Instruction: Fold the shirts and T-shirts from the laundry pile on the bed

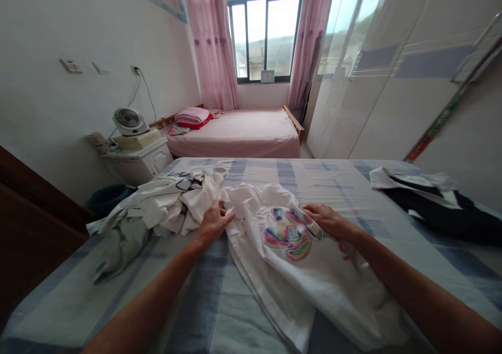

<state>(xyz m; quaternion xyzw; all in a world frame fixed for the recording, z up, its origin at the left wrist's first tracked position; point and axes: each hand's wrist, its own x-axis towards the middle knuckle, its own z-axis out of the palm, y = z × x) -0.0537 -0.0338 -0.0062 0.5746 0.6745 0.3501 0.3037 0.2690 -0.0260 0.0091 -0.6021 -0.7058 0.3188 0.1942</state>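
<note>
White pants (251, 223) with a multicoloured flower print lie rumpled on the bed in front of me, the gathered waist at the far end and the legs toward me. My left hand (214, 220) pinches the left corner of the waist between thumb and fingers. On the right edge, beside the flower print, my right hand (327, 220) rests with its fingers stretched out over the cloth. A heap of white and grey clothes (157, 207) lies just left of my left hand.
The bed (251, 171) has a blue and white checked sheet. Black and white clothing (439, 202) lies at its right side. Beyond are a pink-covered bed (243, 129), a white bedside cabinet (151, 160) carrying a fan (129, 120), and a tall wardrobe (384, 98).
</note>
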